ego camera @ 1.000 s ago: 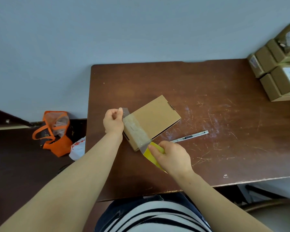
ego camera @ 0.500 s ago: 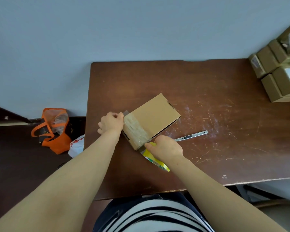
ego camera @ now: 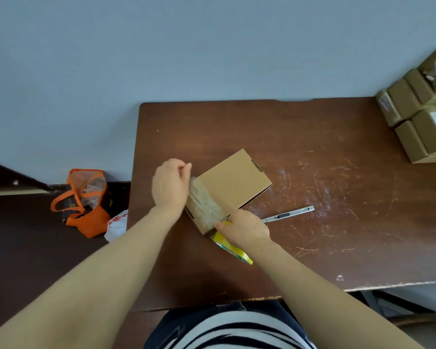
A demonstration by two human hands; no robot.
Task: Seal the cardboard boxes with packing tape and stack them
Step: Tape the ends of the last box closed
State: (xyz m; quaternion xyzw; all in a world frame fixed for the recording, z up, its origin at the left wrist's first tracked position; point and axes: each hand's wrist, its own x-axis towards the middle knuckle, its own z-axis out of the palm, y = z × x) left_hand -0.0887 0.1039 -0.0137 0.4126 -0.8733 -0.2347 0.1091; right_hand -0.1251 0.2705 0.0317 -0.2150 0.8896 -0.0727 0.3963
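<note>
A small flat cardboard box (ego camera: 233, 181) lies at an angle in the middle of the brown table (ego camera: 312, 137). A strip of clear tape (ego camera: 205, 205) runs across its near-left end. My left hand (ego camera: 170, 185) is at the far end of that strip, fingers curled at the box's left corner, slightly blurred. My right hand (ego camera: 242, 229) grips the yellow tape roll (ego camera: 233, 248) at the box's near corner, and the tape runs from the roll onto the box.
A silver utility knife (ego camera: 288, 214) lies on the table just right of my right hand. Several sealed boxes (ego camera: 423, 114) are stacked at the table's far right edge. An orange bag (ego camera: 86, 200) and a white bag (ego camera: 117, 224) sit on the floor at left.
The tape strip was pulled down onto the box's end. My right hand moved the roll up against the box's near corner. My left hand shifted up along the left corner.
</note>
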